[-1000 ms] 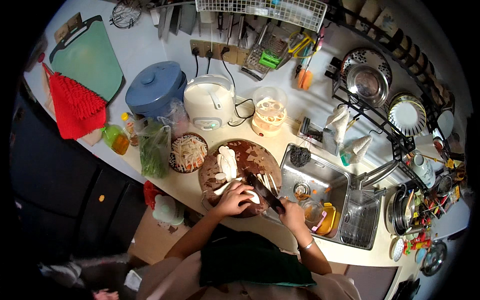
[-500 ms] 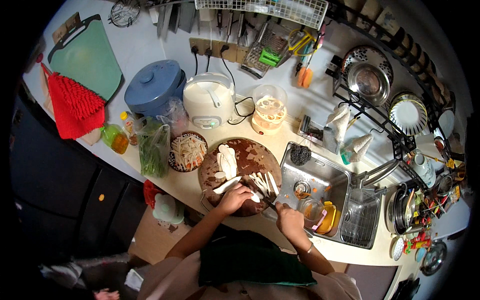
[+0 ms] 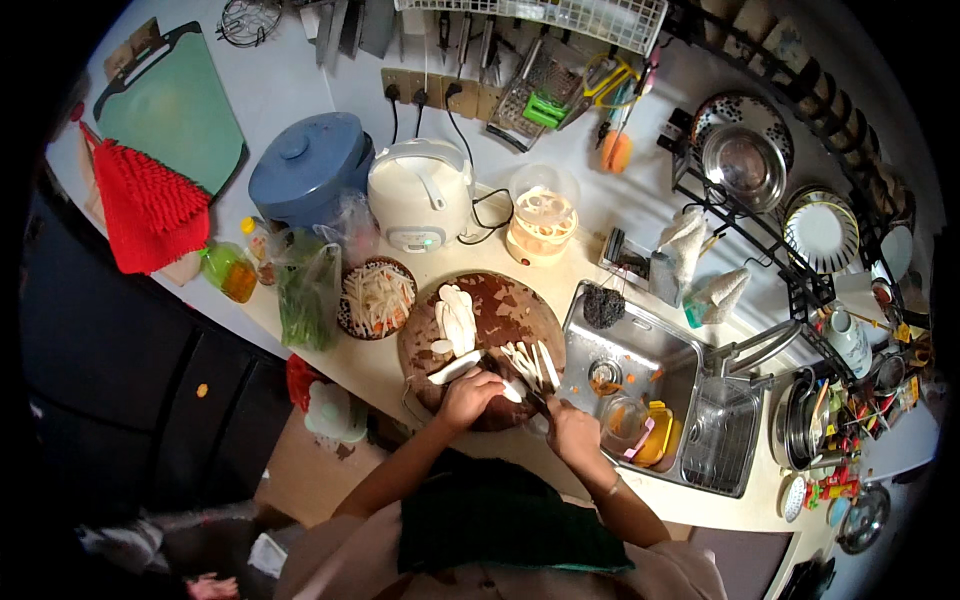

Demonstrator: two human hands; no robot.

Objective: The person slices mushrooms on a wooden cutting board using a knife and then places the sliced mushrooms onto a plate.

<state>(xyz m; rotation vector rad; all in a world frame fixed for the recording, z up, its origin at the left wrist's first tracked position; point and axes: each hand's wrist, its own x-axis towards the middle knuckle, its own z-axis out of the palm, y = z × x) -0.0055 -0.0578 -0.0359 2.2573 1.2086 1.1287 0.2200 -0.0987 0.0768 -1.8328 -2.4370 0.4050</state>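
Observation:
On the round wooden chopping board [image 3: 510,310], the curled fingers of my left hand [image 3: 468,399] press down on a white vegetable slice [image 3: 513,391]. My right hand [image 3: 573,432] is closed around the handle of a kitchen knife [image 3: 538,401], its blade beside that slice and partly hidden. A pile of pale oval slices [image 3: 456,318] lies at the board's left, with one longer piece [image 3: 455,367] just above my left fingers. Cut white strips [image 3: 530,364] are gathered at the right, beyond the knife. The vegetable's exact kind is unclear.
Left of the board stand a bowl of shredded vegetables [image 3: 378,297] and a bag of greens [image 3: 307,305]. Behind are a rice cooker [image 3: 415,195] and an egg steamer [image 3: 543,230]. The steel sink [image 3: 655,335] at right holds a clear bowl and a yellow container.
My right hand has shifted slightly up and left with the knife. My left hand stays on the slice, and the whole view has moved a little.

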